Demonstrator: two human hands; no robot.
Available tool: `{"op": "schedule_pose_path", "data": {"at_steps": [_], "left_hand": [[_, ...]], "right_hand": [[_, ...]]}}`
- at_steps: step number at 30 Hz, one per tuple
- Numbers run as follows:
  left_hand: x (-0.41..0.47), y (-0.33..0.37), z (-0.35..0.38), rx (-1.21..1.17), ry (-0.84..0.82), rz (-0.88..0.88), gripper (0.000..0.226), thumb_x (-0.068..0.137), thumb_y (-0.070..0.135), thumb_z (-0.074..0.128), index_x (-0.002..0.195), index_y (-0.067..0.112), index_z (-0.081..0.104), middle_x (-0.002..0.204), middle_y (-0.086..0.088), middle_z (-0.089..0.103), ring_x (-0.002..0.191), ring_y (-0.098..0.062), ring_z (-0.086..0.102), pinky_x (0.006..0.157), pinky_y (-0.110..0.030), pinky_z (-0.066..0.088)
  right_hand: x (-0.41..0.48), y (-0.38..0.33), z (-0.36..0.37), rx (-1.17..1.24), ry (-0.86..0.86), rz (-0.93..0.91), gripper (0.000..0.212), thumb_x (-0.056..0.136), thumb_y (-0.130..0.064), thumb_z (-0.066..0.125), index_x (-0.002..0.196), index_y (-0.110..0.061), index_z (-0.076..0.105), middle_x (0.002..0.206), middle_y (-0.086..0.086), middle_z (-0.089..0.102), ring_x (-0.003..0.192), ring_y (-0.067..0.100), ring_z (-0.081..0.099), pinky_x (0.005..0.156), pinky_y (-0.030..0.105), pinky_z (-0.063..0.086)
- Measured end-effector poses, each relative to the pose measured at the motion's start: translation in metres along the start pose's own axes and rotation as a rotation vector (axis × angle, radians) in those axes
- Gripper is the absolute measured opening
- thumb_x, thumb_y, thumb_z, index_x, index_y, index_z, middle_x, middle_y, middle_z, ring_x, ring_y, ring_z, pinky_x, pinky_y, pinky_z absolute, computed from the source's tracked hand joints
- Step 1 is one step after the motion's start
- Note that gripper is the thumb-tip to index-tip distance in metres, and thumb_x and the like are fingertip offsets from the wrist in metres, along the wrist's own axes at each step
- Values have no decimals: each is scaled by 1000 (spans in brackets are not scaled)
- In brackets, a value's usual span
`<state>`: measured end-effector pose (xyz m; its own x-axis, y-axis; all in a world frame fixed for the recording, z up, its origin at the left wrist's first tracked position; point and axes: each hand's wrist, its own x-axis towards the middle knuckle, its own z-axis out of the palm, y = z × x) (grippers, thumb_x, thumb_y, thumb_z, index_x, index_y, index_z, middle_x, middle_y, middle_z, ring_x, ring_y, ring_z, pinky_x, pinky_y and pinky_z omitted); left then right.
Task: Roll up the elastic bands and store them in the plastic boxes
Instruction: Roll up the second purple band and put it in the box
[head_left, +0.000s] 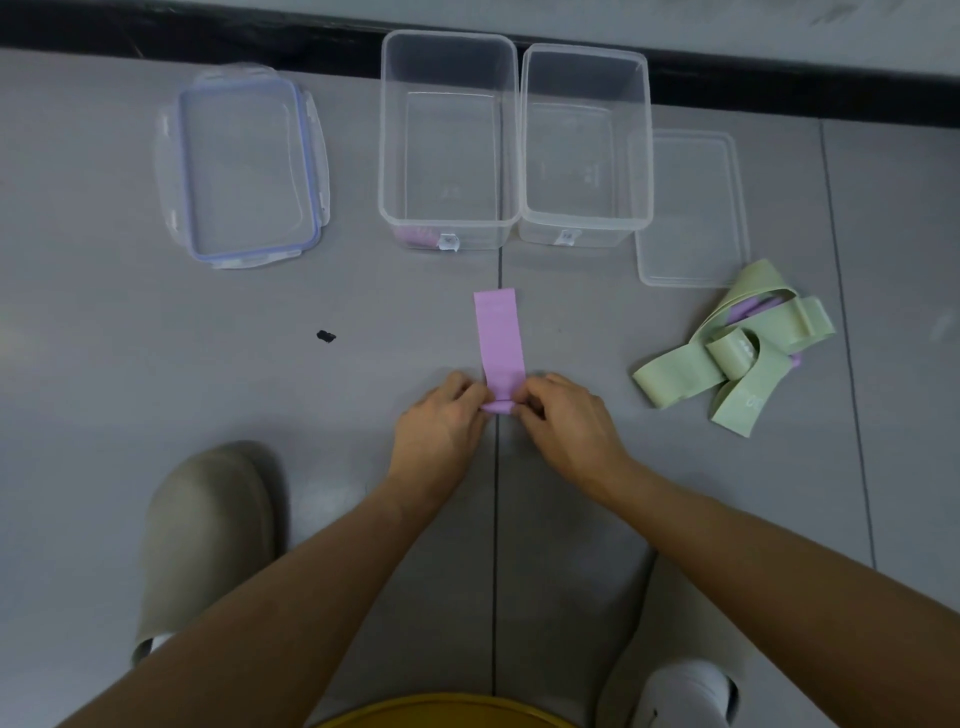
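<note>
Both hands — left (440, 415), right (563, 418) — pinch the rolled near end of the pink band (498, 338).

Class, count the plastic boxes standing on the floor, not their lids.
2. The left box stands beyond the pink band; the right box stands beside it. None seems hidden.

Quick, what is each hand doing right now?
Left hand: pinches the rolled end of the purple band.
Right hand: pinches the same rolled end from the other side.
</note>
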<state>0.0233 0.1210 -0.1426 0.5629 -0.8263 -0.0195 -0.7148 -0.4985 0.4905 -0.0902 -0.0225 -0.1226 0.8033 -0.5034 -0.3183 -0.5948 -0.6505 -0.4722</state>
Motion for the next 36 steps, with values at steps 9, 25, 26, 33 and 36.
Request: {"op": "schedule_pose_path", "data": {"at_steps": [9,25,26,33,36], "left_hand": [[9,1,-7,19,-77,87,27,91,38,47,106,28,68,90,-3,59,65,-29,62,50,-35,48],[19,-1,-14,-24,-120,48,19,92,31,55,102,26,71,95,0,63,78,-26,65,63,-32,48],[19,-1,-14,-36,-127,36,18,92,30,57,102,27,71,96,0,63,79,-26,65,65,-32,48],[22,2,-9,-115,-76,-61,8,87,24,63,91,19,67,92,-2,61,78,-26,61,65,-33,47],[24,5,-9,-80,-82,-22,16,89,29,56,87,16,66,89,-5,59,73,-29,60,61,-35,45]], "right_hand": [[-2,1,0,92,15,18,9,93,-33,61,99,-27,63,95,-7,68,87,17,63,77,34,51],[-1,2,-2,91,40,-5,12,92,-32,64,99,-23,61,91,-10,57,81,13,56,68,30,42],[-2,3,-2,100,45,0,10,91,-31,64,97,-24,60,90,-10,57,80,12,55,67,30,42],[7,0,-10,64,28,-15,4,92,-29,62,91,-25,62,94,-6,65,87,18,60,73,34,48],[8,0,-9,74,29,18,3,92,-29,61,91,-26,61,95,-6,64,88,18,59,74,35,47]]}}
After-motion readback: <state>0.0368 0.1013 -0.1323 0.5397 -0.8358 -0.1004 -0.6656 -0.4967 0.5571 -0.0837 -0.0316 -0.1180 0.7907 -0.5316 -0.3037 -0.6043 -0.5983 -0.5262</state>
